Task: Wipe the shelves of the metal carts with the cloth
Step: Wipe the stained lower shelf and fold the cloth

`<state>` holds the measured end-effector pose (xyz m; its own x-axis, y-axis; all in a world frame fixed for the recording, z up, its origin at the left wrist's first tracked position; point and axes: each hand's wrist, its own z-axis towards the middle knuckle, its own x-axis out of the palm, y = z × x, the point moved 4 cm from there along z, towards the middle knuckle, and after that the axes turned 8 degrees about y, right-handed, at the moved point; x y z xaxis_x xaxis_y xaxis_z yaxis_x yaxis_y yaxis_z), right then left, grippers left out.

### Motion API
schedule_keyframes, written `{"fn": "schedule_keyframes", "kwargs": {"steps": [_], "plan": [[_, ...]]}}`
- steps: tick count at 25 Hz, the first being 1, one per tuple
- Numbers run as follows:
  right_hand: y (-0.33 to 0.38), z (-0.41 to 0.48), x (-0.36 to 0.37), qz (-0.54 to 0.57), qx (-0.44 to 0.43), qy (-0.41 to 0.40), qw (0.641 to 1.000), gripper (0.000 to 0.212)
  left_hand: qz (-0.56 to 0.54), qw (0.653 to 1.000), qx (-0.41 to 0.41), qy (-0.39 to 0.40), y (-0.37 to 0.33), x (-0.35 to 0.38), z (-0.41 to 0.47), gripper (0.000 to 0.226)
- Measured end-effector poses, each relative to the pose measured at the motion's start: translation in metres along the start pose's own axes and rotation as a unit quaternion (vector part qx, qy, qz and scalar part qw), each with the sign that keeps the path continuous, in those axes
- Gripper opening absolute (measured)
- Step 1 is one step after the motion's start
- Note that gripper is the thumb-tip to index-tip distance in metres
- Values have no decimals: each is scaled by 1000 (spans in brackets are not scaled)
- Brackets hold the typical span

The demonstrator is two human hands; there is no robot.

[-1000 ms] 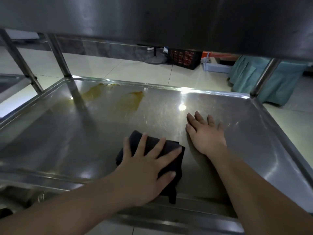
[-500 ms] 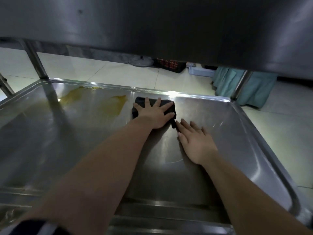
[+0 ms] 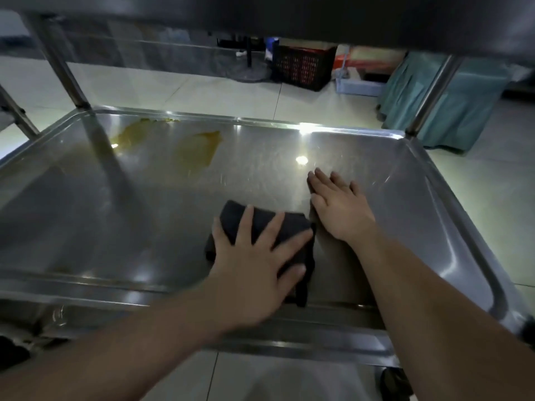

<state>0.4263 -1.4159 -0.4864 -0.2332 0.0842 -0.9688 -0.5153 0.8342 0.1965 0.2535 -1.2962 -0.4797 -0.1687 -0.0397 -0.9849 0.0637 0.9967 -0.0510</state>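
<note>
The left hand lies flat on a dark folded cloth, fingers straight and spread wide, pressing it onto the steel shelf of the metal cart. The cloth sits in the near half of the shelf, a little right of middle. Most of it is under the palm and fingers. Its far edge shows beyond the fingertips, and a fold sticks out below the thumb towards the near rim.

The right hand rests palm down on bare metal just to the right of the cloth, fingers straight and close together, holding nothing. The cloth's right corner comes up to the heel of that hand; whether they touch is hard to say, as the picture is soft there.

Two yellowish stains lie at the far left of the shelf, well apart from the cloth. An upper shelf overhangs the scene.
</note>
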Motion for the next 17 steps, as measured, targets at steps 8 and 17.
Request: {"fn": "schedule_keyframes", "kwargs": {"steps": [8, 17], "plan": [[0, -6, 2, 1, 5, -25, 1000, 52, -58, 991, -122, 22, 37, -29, 107, 53], [-5, -3, 5, -1, 70, -42, 997, 60, -40, 993, -104, 30, 64, -53, 219, 51]]}}
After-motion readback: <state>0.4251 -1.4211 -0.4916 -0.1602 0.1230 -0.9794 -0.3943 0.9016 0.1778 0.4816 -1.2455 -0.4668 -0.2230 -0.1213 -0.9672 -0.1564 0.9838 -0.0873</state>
